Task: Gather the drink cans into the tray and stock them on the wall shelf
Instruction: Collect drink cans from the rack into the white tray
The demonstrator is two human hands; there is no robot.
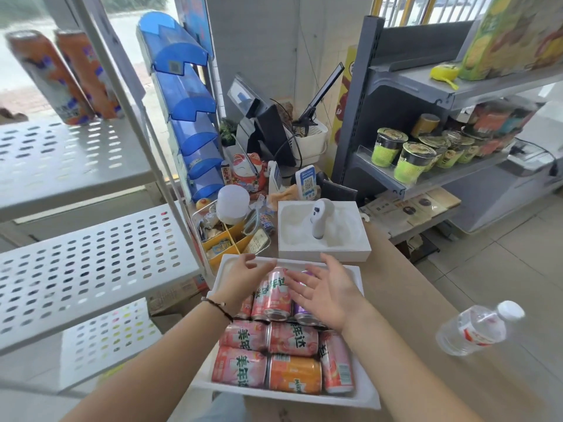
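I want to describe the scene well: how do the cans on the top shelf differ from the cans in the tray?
The two shelf cans stand upright; the tray cans lie on their sides. The shelf cans are tall and slim with orange and purple print; the tray cans are short, mostly pink, one orange. Shelf cans stand apart; tray cans are packed in the white tray. All are drink cans.

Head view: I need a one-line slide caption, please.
Both open hands hover over pink, orange and purple cans lying in a white tray beside a perforated shelf.

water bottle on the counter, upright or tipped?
Tipped. The water bottle lies on its side on the counter, right of the tray, white cap pointing up-right. Neither hand touches it.
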